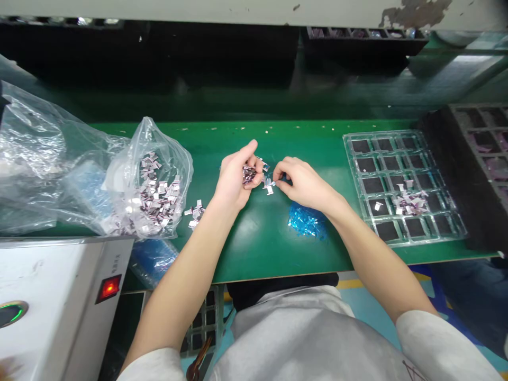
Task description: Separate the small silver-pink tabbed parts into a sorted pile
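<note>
My left hand is curled, palm up, round several small silvery-pink metal parts. Just right of it, my right hand is pinched at the fingertips on something small and bluish that I cannot make out. A few loose parts lie on the green table between the hands. Below my right hand is a pile of shiny blue film strips. Another small group of metal parts lies left of my left forearm. An open clear plastic bag at the left holds many more such parts.
A clear compartment tray at the right has dark squares and a heap of metal parts. Black foam trays stand beyond it. A white machine with a lit red switch is at the lower left. A shelf edge runs above.
</note>
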A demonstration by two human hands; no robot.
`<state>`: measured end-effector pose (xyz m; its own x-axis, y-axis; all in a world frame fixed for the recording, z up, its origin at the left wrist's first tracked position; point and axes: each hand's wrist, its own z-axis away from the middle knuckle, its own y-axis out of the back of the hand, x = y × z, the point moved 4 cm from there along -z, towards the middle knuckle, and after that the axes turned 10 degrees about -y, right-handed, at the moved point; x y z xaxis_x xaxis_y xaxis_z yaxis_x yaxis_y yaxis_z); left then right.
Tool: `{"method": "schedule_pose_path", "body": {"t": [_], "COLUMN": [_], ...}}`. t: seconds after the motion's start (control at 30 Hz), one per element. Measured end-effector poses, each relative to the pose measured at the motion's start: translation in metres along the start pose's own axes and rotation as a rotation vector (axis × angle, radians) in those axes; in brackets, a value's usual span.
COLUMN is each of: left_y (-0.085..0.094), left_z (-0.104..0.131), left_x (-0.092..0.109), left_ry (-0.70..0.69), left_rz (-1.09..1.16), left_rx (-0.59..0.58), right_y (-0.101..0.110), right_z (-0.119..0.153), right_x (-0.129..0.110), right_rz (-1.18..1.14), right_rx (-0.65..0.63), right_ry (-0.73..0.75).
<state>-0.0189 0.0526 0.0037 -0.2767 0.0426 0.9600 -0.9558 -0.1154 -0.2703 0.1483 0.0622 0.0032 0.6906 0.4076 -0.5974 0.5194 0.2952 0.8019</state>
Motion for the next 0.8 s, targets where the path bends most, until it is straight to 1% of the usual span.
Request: {"method": "schedule_pose_path", "body": {"t": [0.13, 0.27, 0.33, 0.4, 0.47, 0.67, 0.73, 0.8], "left_y": [-0.001, -0.001, 0.0, -0.001, -0.001, -0.005, -0.006, -0.008], "left_z": [0.0, 0.0, 0.0, 0.0, 0.001, 0.005, 0.006, 0.007], "left_x": [-0.003, -0.003, -0.003, -0.004, -0.005, -0.008, -0.008, -0.007], "left_ry": [-0.002, 0.002, 0.012, 0.026, 0.037, 0.027, 0.019, 0.014], "left_rz": [-0.019, 0.015, 0.023, 0.018, 0.005, -0.017, -0.037, -0.07], "left_rx": [0.015, 0.036, 0.038, 0.026, 0.011, -0.035, -0.049, -0.063], "right_y": [-0.001, 0.002, 0.004, 0.007, 0.009, 0.012, 0.011, 0.011], "right_z": [0.001, 0.004, 0.005, 0.004, 0.002, -0.007, -0.008, -0.008], "right_x": [-0.002, -0.004, -0.004, -0.005, -0.004, 0.0, 0.002, 0.004], "right_rz": [0.001, 0.063, 0.044, -0.055, -0.221, -0.676, -0.792, -0.857], "right_rx": [-0.02, 0.0, 0.003, -0.009, -0.006, 0.089, 0.123, 0.186], "right_ry": [0.008, 0.003, 0.014, 0.01, -0.021, -0.103, -0.148, -0.175]}}
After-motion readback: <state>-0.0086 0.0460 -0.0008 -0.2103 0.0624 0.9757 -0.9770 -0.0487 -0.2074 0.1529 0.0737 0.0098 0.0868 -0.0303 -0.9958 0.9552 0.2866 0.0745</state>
